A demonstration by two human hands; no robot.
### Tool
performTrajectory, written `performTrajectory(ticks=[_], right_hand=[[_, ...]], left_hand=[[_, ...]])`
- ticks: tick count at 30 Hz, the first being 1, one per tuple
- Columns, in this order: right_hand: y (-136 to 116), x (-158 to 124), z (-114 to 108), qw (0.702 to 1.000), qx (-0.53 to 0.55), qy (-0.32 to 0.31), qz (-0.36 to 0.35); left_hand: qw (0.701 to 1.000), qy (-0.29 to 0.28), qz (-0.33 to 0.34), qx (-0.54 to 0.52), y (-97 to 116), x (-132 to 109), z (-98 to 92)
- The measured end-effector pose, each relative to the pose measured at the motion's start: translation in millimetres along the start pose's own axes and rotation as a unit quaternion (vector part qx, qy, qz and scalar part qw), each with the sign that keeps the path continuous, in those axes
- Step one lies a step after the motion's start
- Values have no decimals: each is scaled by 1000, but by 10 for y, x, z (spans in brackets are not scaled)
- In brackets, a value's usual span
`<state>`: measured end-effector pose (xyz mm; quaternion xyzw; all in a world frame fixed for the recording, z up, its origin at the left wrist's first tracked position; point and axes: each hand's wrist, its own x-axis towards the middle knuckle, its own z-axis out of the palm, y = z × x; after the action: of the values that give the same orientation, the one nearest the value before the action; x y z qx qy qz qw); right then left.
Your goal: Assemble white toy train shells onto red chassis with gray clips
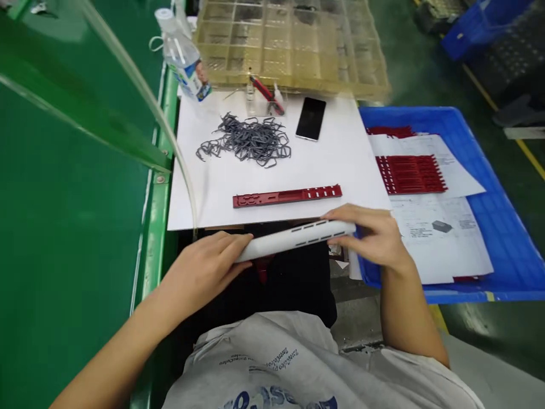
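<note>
A long white plastic bar with dark slots [293, 237] is held level in front of the table's near edge. My left hand [210, 264] grips its left end, thumb below and fingers above. At its right end my right hand [374, 233] pinches it the same way. Just beyond the bar, a dark red slotted plastic strip [293, 196] lies on the white tabletop [340, 159]. Farther back sits a heap of grey bent clips [255, 139]. A black phone [311, 118] rests to the right of the heap.
A water bottle [183, 57] stands at back left near a green metal frame [159, 199]. Red-handled cutters [267, 94] lie by a yellowish divided tray [293, 45]. On the right, a blue crate [511, 250] holds papers and red strips [413, 174].
</note>
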<state>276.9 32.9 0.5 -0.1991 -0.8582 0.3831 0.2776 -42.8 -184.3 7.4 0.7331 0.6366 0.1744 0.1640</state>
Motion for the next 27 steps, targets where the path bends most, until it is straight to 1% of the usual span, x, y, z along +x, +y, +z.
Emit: performTrajectory(ticks=[2,4,6,8,11,14,17,23,27], right_hand=[[219,9,-197,998,-1,56,31],[437,61,-341,995,0,84,44],[624,151,-418,995,-2,84,54],[767,249,-455,995,-1,76,65],[901,341,-490,995,4,65,76],[959,343,-515,995,9,48,85],[995,313,-512,995,12,36,92],[1122,300,-485,995,12,9,100],[1188,268,-483,996,-6,-5,94]], left_hand=[[1000,25,-1,-11,-113,146,-89],[999,43,3,-21,-216,323,-158],[999,47,15,-8,-291,525,-201],[999,37,21,18,-343,720,-215],[999,22,17,34,-414,918,-200],[999,25,15,25,-490,972,-174],[999,29,17,25,-552,954,-147],[998,16,26,49,-658,953,-59],[997,35,42,49,-722,935,15]])
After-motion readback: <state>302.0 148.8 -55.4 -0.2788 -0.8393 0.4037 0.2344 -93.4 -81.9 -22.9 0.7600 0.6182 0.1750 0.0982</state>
